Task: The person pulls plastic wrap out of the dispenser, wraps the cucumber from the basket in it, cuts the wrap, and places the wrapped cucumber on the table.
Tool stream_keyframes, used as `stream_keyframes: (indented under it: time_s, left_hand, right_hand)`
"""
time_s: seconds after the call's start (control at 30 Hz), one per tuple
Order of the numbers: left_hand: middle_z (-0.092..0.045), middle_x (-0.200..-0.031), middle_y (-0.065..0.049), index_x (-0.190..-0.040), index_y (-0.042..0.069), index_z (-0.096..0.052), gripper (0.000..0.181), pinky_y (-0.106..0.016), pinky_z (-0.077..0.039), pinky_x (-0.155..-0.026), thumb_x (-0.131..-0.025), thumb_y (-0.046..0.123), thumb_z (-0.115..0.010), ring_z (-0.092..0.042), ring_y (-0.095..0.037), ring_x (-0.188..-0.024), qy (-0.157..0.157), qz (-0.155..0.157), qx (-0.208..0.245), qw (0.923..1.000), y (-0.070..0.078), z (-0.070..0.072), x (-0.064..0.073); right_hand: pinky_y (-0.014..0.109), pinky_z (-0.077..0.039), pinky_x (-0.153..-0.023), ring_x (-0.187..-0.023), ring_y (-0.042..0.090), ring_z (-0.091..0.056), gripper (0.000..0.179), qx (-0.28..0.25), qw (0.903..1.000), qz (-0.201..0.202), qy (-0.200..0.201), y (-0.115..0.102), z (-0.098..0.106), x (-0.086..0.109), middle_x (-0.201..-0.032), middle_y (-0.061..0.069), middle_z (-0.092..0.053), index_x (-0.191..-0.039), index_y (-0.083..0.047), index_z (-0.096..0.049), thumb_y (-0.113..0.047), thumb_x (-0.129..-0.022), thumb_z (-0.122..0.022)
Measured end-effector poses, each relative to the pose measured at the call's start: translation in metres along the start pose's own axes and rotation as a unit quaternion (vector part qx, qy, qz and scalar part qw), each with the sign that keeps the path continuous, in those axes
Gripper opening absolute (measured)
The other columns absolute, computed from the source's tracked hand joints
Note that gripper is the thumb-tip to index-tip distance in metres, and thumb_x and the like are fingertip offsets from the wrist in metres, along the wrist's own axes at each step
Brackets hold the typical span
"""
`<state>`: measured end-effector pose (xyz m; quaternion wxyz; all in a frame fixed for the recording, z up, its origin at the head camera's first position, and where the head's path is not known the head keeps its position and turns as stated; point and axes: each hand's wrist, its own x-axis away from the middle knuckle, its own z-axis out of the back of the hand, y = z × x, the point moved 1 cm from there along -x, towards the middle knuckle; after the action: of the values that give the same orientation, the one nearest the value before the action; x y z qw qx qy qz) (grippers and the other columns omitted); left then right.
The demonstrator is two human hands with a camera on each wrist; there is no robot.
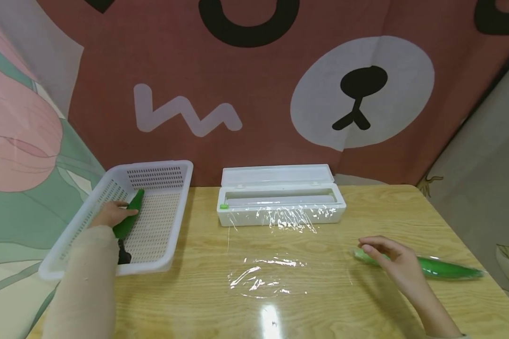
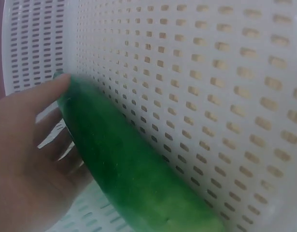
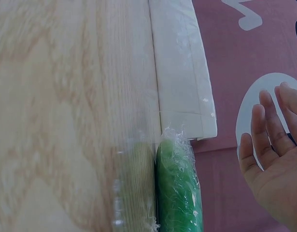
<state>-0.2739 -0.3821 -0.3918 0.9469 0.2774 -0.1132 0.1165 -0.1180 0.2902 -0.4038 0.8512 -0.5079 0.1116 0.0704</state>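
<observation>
In the head view a white perforated basket (image 1: 161,235) stands on the left, with a green cucumber (image 1: 129,219) in it. My left hand (image 1: 110,214) holds this cucumber near one end; in the left wrist view the thumb lies over the cucumber (image 2: 124,159) and the fingers pass along its side. On the right, my right hand (image 1: 396,263) hovers by a second cucumber (image 1: 449,269), wrapped in clear film on the table. In the right wrist view the right hand (image 3: 278,154) has loosely spread fingers with nothing in them, apart from the wrapped cucumber (image 3: 177,188).
A white cling film box (image 1: 280,216) with raised lid stands at the table's back. A sheet of clear film (image 1: 267,278) stretches from it over the wooden table (image 1: 186,310). Beneath my left wrist is a dark object (image 1: 124,254) of unclear kind. A printed cloth (image 1: 258,146) hangs behind.
</observation>
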Motion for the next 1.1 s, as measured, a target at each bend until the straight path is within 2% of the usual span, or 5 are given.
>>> stream_keyframes:
  time_s: [0.1, 0.23, 0.6, 0.87, 1.1]
  left_hand:
    - [-0.038, -0.136, -0.043, -0.140, -0.019, -0.034, 0.074, -0.054, -0.048, -0.087, -0.093, 0.031, -0.063, -0.051, -0.046, -0.108, -0.021, 0.013, -0.004, 0.9997, 0.001, 0.000, 0.002]
    - [-0.039, -0.135, -0.043, -0.140, -0.019, -0.034, 0.071, -0.056, -0.048, -0.088, -0.094, 0.027, -0.063, -0.050, -0.049, -0.111, -0.019, 0.014, -0.014, 0.9996, 0.003, 0.000, 0.004]
    - [-0.039, -0.138, -0.041, -0.146, -0.014, -0.031, 0.073, -0.053, -0.053, -0.082, -0.095, 0.027, -0.063, -0.054, -0.048, -0.111, 0.028, 0.018, 0.060, 0.9976, 0.011, -0.002, -0.001]
    - [-0.041, -0.139, -0.039, -0.148, -0.009, -0.033, 0.072, -0.052, -0.056, -0.079, -0.096, 0.031, -0.063, -0.057, -0.047, -0.109, 0.076, -0.036, 0.075, 0.9937, 0.034, 0.009, 0.000]
    - [-0.043, -0.141, -0.035, -0.149, -0.004, -0.037, 0.068, -0.054, -0.055, -0.083, -0.096, 0.029, -0.064, -0.056, -0.046, -0.109, 0.106, -0.079, 0.084, 0.9877, 0.066, 0.021, 0.004]
  right_hand:
    - [0.011, -0.047, -0.079, -0.096, -0.001, -0.061, 0.020, 0.004, 1.0000, -0.005, 0.003, 0.000, 0.000, 0.000, -0.105, -0.012, -0.070, -0.114, -0.002, -0.071, -0.009, -0.095, -0.067]
    - [0.012, -0.047, -0.079, -0.097, -0.001, -0.060, 0.021, 0.010, 0.9998, -0.016, -0.004, 0.000, 0.002, 0.002, -0.106, -0.012, -0.070, -0.116, -0.004, -0.071, -0.012, -0.097, -0.065]
    - [0.012, -0.047, -0.078, -0.095, 0.000, -0.060, 0.020, 0.012, 0.9999, -0.009, -0.004, 0.000, 0.000, 0.001, -0.105, -0.011, -0.070, -0.115, -0.003, -0.071, -0.011, -0.097, -0.065]
    - [0.013, -0.047, -0.078, -0.094, 0.000, -0.061, 0.019, 0.016, 0.9999, 0.000, 0.001, 0.001, -0.001, -0.001, -0.105, -0.007, -0.071, -0.113, -0.003, -0.071, -0.010, -0.096, -0.066]
    - [0.012, -0.046, -0.079, -0.095, -0.001, -0.060, 0.021, 0.022, 0.9998, -0.001, 0.001, -0.001, -0.001, 0.000, -0.105, -0.010, -0.070, -0.114, -0.001, -0.070, -0.011, -0.096, -0.067]
